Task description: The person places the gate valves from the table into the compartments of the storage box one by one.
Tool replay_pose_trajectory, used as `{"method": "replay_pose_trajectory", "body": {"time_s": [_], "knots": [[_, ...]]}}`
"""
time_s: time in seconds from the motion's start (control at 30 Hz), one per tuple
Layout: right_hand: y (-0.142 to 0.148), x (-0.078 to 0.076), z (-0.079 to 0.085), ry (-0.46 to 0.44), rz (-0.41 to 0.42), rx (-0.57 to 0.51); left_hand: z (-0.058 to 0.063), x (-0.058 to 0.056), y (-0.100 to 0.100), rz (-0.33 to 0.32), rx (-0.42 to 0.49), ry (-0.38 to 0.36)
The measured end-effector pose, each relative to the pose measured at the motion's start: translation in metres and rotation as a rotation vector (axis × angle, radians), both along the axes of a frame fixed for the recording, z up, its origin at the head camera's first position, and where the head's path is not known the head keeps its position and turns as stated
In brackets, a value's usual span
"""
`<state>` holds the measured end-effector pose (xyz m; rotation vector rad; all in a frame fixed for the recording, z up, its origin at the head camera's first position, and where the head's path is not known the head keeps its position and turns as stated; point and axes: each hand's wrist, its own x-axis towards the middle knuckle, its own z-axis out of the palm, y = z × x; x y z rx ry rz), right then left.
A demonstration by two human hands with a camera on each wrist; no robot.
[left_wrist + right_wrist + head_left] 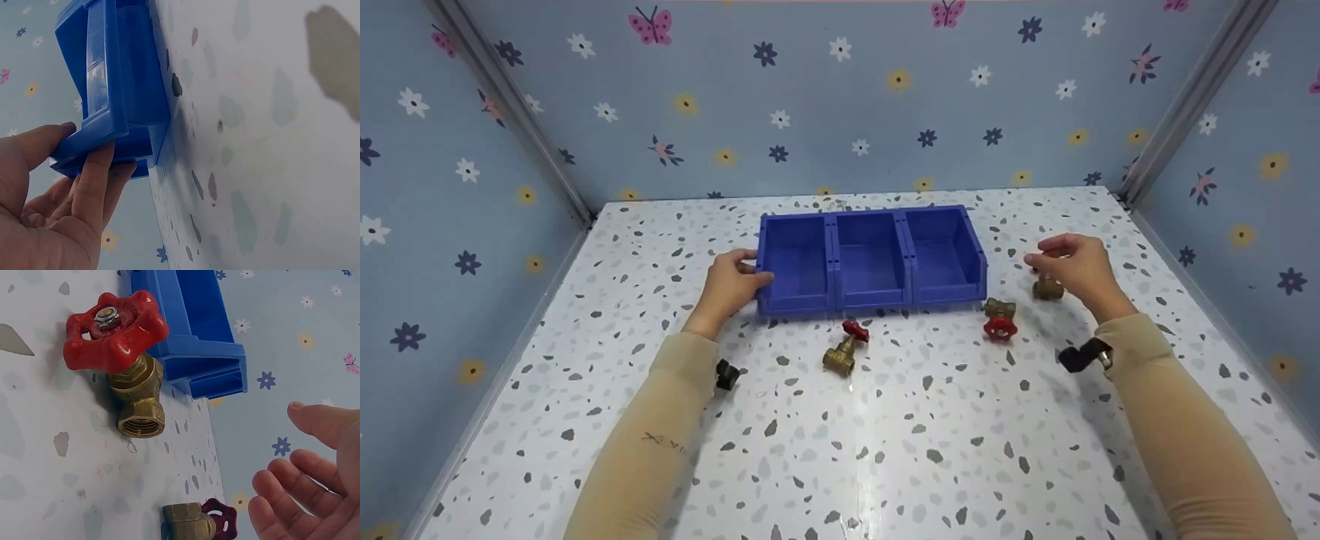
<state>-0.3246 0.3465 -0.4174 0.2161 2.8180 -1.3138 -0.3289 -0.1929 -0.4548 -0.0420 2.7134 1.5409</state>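
While the left hand [730, 286] pinches the left side wall of the blue three-compartment bin [872, 298], its thumb over the rim and its fingers against the outer face, the right hand [1076, 266] is spread loosely and holds nothing, its thumb well apart from its curved fingers. The bin sits toward the back of the speckled worktop [930, 450], its three compartments side by side and bare inside. The right hand is above and near the rightmost valve [1048, 289], a brass piece whose dark red handwheel is mostly hidden by the fingers in the head view; the right wrist view shows a gap between hand and valve. Just beside the bin's front right corner lies the middle valve [1000, 321], its bright red handwheel turned toward the person and a threaded opening showing in the wrist view. The leftmost valve [844, 354] lies in front of the bin, its red handwheel pointing back toward the middle compartment. Behind the worktop stands a blue wall panel [810, 97] printed with flowers and butterflies.
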Motion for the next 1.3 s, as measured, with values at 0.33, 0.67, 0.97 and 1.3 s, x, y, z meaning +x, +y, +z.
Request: {"method": "replay_pose_trajectory", "body": {"time_s": [0.33, 0.67, 0.97, 1.3], "knots": [[0.005, 0.002, -0.004, -0.014, -0.021, 0.015, 0.000, -0.001, 0.000, 0.004, 0.007, -0.011], [0.014, 0.003, -0.014, 0.010, -0.036, 0.002, -0.001, 0.000, 0.000, 0.004, 0.031, -0.013], [0.021, 0.001, -0.021, -0.025, -0.048, -0.001, -0.001, 0.000, 0.000, 0.002, 0.030, -0.012], [0.025, 0.001, -0.025, -0.083, -0.051, 0.005, -0.001, -0.001, -0.001, -0.004, 0.044, -0.009]]}}
